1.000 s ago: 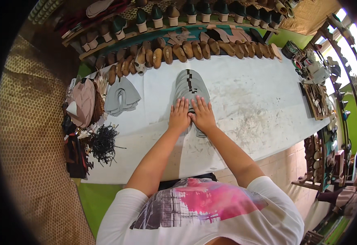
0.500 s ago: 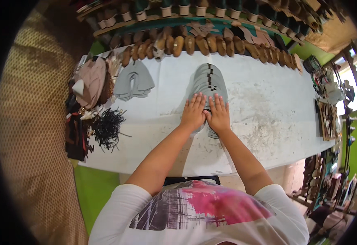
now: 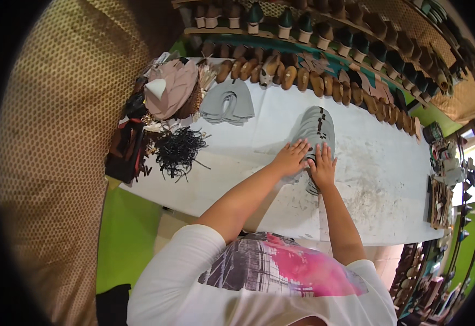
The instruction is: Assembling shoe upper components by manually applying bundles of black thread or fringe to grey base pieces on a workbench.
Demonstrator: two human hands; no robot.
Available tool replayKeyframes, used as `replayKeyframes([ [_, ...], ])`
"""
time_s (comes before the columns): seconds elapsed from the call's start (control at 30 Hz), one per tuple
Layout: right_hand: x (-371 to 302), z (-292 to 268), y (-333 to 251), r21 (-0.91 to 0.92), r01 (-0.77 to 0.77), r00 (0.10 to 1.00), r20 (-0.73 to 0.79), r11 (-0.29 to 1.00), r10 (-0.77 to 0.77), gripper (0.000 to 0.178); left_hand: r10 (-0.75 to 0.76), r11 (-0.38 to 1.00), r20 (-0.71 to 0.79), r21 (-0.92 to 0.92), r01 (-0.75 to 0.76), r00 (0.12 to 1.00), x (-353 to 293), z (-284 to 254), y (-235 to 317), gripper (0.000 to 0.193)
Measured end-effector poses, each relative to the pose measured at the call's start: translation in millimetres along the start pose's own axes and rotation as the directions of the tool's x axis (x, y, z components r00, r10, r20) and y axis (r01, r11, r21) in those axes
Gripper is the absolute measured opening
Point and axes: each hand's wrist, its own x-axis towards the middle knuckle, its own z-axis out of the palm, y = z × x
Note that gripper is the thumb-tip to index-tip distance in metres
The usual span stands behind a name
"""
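Note:
My left hand (image 3: pixel 291 157) lies flat on the near part of a row of overlapping grey cut pieces (image 3: pixel 306 129), its fingers stretched out. Beside it, my right hand (image 3: pixel 322 169) rests on the same row, palm down with fingers spread. Dark strips run along the middle of the row, away from me. Both hands cover part of the nearer pieces, whose lower ends show below my palms. Farther left on the white-covered table (image 3: pixel 248 163) sits a stack of grey U-shaped pieces (image 3: pixel 214 108).
Wooden shoe lasts (image 3: pixel 289 77) line the far table edge, below a shelf of heeled shoes (image 3: pixel 324 37). At the left are a black lace tangle (image 3: pixel 180 152), pinkish pieces (image 3: pixel 180 95) and a white cone (image 3: pixel 155 88). A shoe rack (image 3: pixel 457 239) stands right.
My view has turned toward the left, so the table's contents appear farther right. Both hands remain flat on the grey row, with slightly more space between their fingertips.

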Motion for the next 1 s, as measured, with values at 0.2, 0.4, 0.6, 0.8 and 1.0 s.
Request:
replayKeyframes([
  [0.2,9.4,-14.5,-4.1,0.030,-0.086,0.988,0.129,0.996,0.082,0.058,0.020,1.000,0.053,-0.023,-0.019,0.998,-59.4,-16.3,-27.9,0.062],
  [0.4,19.9,-16.8,-78.4,-0.059,-0.130,0.989,-0.079,0.990,0.126,0.042,-0.120,0.993,0.018,-0.005,0.120,0.993,-134.0,-69.9,-94.9,0.049],
  [0.6,28.3,43.9,-202.8,0.036,0.105,0.990,0.093,0.994,-0.108,0.041,-0.292,0.956,-0.251,-0.046,0.290,0.923,-170.6,-97.2,-175.4,0.031],
  [0.8,65.6,64.7,-252.0,0.145,0.039,0.988,0.141,0.989,-0.059,0.038,-0.171,0.973,-0.448,0.060,0.221,0.878,-151.8,-120.8,-221.0,0.022],
  [1.0,117.3,56.7,-265.8,0.049,-0.203,0.970,0.148,0.978,0.194,0.034,0.071,0.928,-0.430,0.359,0.099,0.900,-119.7,-138.2,-268.7,0.018],
])
